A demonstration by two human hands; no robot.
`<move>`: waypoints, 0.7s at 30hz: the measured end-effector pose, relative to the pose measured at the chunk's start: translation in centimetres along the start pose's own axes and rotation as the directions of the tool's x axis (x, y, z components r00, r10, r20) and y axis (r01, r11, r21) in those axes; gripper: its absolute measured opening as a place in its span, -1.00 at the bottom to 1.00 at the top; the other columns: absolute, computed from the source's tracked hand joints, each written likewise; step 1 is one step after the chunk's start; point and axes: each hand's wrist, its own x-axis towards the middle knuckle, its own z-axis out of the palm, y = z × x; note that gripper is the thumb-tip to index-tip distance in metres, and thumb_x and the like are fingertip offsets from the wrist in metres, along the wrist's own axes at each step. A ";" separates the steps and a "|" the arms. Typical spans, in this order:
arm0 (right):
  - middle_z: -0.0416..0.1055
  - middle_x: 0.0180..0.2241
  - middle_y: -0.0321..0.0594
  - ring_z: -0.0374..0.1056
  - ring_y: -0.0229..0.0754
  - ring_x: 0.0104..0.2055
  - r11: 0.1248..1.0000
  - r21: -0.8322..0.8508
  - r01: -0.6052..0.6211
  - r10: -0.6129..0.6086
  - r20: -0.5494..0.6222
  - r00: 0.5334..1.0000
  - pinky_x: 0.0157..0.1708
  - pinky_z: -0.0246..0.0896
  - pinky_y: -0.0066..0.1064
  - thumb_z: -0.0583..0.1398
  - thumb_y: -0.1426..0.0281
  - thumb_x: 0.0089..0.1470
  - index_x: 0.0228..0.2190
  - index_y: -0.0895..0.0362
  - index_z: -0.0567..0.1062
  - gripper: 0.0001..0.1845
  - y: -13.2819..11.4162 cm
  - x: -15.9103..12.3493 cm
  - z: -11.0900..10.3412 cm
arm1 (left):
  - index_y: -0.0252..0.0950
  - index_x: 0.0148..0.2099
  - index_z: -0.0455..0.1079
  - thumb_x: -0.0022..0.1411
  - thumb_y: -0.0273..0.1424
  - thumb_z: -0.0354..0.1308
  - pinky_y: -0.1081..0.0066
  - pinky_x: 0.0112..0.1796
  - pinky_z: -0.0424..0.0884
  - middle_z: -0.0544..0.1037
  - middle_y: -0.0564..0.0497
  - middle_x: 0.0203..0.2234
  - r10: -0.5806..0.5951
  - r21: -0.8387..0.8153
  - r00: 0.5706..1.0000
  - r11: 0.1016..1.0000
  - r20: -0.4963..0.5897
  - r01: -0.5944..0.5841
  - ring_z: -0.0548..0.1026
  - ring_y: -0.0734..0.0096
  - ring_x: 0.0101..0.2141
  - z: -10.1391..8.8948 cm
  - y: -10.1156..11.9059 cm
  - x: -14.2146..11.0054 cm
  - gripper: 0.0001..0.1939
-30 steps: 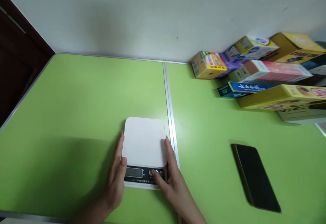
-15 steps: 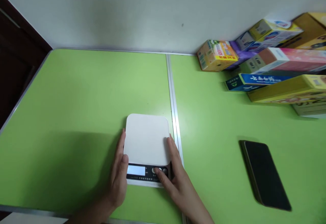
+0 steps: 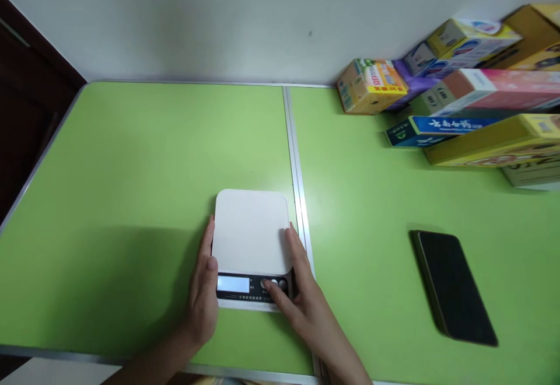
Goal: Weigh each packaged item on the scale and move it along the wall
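A white digital kitchen scale (image 3: pixel 252 233) lies flat on the green table, its lit display and black button strip along the near edge. My left hand (image 3: pixel 203 297) is held against the scale's left side, fingers along the edge and thumb by the display. On the opposite side, my right hand (image 3: pixel 301 291) has its fingers along the right edge, while its thumb rests on a round button beside the display. The undersides of both hands' fingers are partly hidden by the scale. Nothing lies on the weighing plate.
A dark smartphone (image 3: pixel 455 289) lies to the right. Several cartons stand at the back right, among them an orange box (image 3: pixel 370 88), a blue box (image 3: pixel 437 130) and a yellow box (image 3: pixel 490 143). A metal seam (image 3: pixel 295 169) divides the green tabletop (image 3: pixel 144 157); a wall rises behind.
The camera view has tipped down slightly, so everything sits higher in the picture. Both hands remain at the scale's sides, with the right thumb still on the button.
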 end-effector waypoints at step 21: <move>-0.51 0.36 -0.44 -0.50 -0.08 0.38 1.000 -0.027 0.015 -0.015 0.007 1.000 0.30 -0.31 -0.05 0.04 0.33 0.19 0.27 -0.22 -0.29 -0.22 -0.1 -0.1 0.2 | -0.10 0.31 0.03 0.34 -0.07 -0.19 0.33 0.24 -0.01 0.05 0.13 0.30 0.044 0.027 0.999 0.999 -0.010 -0.044 0.01 0.31 0.28 0.0 0.6 0.0 -0.44</move>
